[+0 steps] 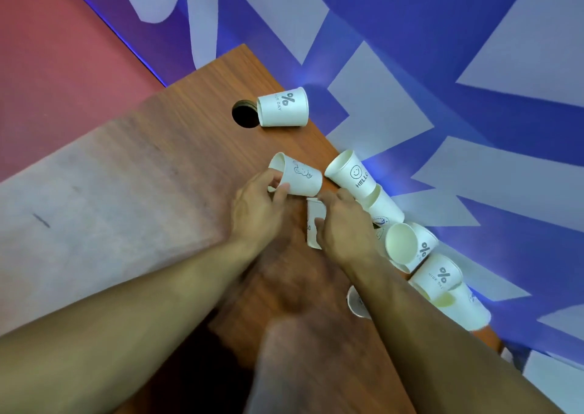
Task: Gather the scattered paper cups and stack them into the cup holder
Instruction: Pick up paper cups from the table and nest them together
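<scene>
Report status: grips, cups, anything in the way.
Left grip holds doodle cup at its rim. Right grip holds second cup on table. Loose cups heaped along table edge; holder not in view.

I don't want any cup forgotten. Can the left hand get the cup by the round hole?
Probably yes: only bare table lies between the left hand and the cup by the hole, though its grip holds the doodle cup.

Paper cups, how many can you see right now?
9, maybe more hidden: far cup by the hole, doodle cup in the left hand, third cup in the right hand, five piled cups along the table edge, ninth cup behind the right forearm.
</scene>
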A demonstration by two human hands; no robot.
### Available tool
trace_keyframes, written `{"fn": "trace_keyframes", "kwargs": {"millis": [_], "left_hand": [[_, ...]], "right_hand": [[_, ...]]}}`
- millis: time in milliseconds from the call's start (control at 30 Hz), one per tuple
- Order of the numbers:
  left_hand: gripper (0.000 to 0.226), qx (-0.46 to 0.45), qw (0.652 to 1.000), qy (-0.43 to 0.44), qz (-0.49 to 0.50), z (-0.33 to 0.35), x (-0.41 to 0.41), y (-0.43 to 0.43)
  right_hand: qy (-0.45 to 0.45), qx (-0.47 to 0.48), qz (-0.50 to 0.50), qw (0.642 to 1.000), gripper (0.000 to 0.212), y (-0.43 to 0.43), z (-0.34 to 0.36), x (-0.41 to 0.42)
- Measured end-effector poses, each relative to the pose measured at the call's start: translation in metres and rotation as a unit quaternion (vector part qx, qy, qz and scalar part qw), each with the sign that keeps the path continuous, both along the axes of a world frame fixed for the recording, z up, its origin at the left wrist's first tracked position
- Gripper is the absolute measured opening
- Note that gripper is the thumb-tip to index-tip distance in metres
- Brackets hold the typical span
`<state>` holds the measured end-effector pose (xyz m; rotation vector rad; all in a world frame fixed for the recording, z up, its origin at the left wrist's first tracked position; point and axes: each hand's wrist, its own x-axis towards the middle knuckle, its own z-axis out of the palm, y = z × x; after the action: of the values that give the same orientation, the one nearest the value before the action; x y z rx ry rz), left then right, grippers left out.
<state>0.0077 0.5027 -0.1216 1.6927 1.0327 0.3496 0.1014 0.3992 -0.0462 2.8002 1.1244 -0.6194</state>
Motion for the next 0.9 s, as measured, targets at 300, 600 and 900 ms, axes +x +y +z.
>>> {"fn": "trace_keyframes", "kwargs": {"millis": [300, 600, 900], "left_hand": [[0.013, 0.13, 0.989, -0.063, -0.033, 0.069, -0.043, -0.046], [0.005, 0.295, 0.937, -0.168, -0.087, 0.192, -0.062, -0.157], [0.006, 0.372, 0.866, -0.242, -0.229, 0.268, -0.056, -0.347]], "right_hand": [[-0.087, 0.134, -0.037, 0.986, 0.018, -0.064, 0.062, -0.057], [-0.204, 0.305, -0.094, 0.925, 0.013, -0.204, 0.164, -0.103], [-0.315, 0.351, -0.18, 0.863, 0.01, -0.416, 0.226, -0.134]]}}
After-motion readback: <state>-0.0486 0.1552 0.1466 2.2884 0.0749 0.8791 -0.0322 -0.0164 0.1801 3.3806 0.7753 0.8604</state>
